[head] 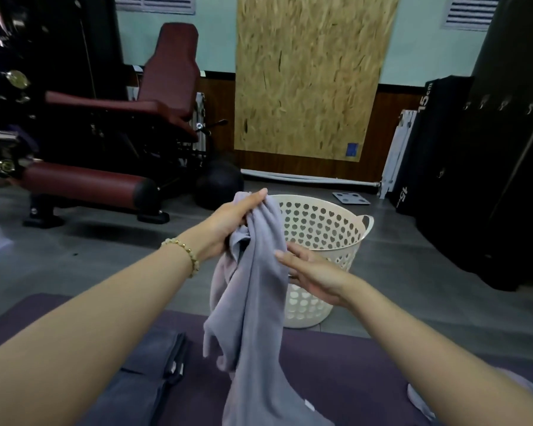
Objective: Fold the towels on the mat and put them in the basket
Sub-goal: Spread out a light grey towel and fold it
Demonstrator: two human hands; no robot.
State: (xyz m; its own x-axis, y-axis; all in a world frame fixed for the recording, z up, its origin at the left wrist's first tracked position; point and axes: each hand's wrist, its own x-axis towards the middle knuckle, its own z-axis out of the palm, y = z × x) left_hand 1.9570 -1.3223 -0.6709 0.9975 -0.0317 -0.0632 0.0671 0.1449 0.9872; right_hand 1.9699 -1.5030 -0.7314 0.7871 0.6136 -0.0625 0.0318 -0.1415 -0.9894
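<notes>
A light lilac-grey towel [256, 305] hangs bunched in the air above the purple mat [335, 364]. My left hand [231, 222] grips its top end, fingers closed around the cloth. My right hand [311, 272] touches the towel's right edge lower down, fingers stretched flat; whether it pinches the cloth is not clear. Just behind the towel, on the floor, stands the cream basket [323, 238] with heart-shaped holes. A dark grey folded towel [154, 364] lies on the mat at the lower left. Another pale towel's edge [419, 398] shows under my right forearm.
A dark red gym bench machine [111, 142] stands at the left. A black ball [219, 186] rests beside it. An OSB board [308, 75] leans on the far wall. Black padded blocks [462, 167] line the right side. A scale [351, 198] lies on the grey floor.
</notes>
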